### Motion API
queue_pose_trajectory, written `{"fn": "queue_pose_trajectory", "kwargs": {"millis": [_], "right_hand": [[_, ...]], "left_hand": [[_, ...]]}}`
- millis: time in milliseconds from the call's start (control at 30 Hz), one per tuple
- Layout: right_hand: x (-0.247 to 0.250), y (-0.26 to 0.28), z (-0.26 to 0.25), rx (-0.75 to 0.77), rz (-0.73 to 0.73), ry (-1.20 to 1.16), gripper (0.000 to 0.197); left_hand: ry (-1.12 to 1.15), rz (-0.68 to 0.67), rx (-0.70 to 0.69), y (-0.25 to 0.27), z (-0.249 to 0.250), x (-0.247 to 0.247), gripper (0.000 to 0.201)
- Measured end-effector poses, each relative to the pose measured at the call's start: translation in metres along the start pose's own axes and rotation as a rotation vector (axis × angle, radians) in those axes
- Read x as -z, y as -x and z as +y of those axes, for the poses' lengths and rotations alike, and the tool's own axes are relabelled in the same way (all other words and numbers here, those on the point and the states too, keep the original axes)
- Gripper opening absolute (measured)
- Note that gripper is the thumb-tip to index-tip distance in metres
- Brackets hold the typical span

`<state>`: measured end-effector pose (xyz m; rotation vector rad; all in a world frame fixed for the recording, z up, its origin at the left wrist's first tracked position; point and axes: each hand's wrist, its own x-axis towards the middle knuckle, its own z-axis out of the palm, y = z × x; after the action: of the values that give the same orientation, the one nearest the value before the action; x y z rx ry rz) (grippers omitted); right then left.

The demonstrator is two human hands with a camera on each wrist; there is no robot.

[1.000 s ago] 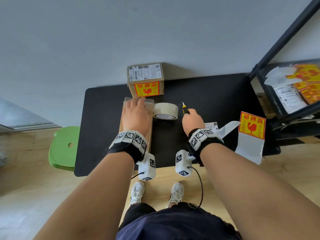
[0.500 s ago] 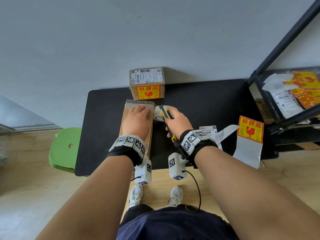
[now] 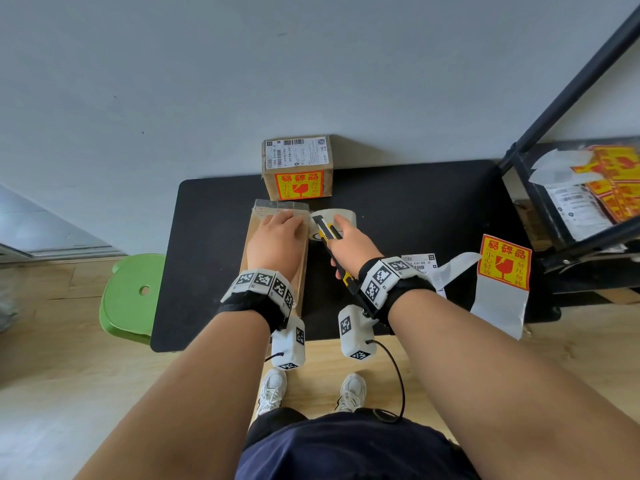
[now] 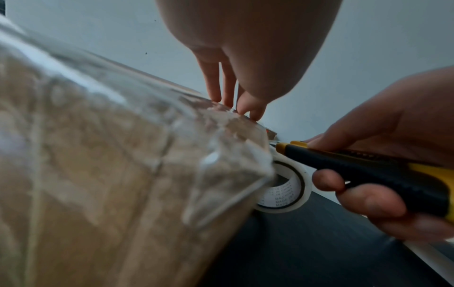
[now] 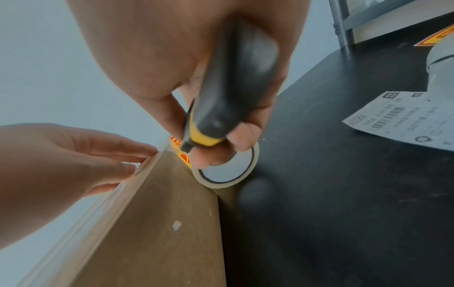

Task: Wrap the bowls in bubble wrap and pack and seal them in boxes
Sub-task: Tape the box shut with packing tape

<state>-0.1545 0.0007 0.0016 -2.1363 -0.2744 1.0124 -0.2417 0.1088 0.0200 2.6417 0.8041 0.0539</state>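
A brown cardboard box (image 3: 277,216) with clear tape over its top lies on the black table (image 3: 214,271). My left hand (image 3: 277,233) presses flat on the box top (image 4: 123,174), fingers straight (image 5: 103,155). My right hand (image 3: 349,244) grips a yellow and black utility knife (image 3: 327,233), its tip at the box's far right corner (image 4: 277,145). Under the knife (image 5: 209,120) a roll of clear tape (image 3: 341,216) lies beside the box (image 5: 159,223); the roll (image 4: 282,194) also shows in the right wrist view (image 5: 236,174). No bowls or bubble wrap show.
A sealed box with a shipping label and a red-yellow fragile sticker (image 3: 298,168) stands at the table's back edge against the wall. A loose label (image 3: 419,265) and a sticker sheet (image 3: 502,271) lie at the right. A black rack (image 3: 571,202) stands right, a green stool (image 3: 131,296) left.
My right hand picked up the knife from the table's middle and brought it left over the tape roll to the box's far corner. The left hand stayed on the box.
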Motion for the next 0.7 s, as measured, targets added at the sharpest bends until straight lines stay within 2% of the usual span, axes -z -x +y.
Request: {"fn": "queue_pose_trajectory", "kwargs": {"millis": [433, 700], "right_hand": [[0.012, -0.002, -0.014, 0.049, -0.067, 0.375, 0.074], [0.016, -0.005, -0.014, 0.013, -0.079, 0.290, 0.066]], "left_hand": [[0.027, 0.046, 0.001, -0.003, 0.001, -0.003, 0.033], [0.017, 0.054, -0.006, -0.004, -0.001, -0.005, 0.032]]}}
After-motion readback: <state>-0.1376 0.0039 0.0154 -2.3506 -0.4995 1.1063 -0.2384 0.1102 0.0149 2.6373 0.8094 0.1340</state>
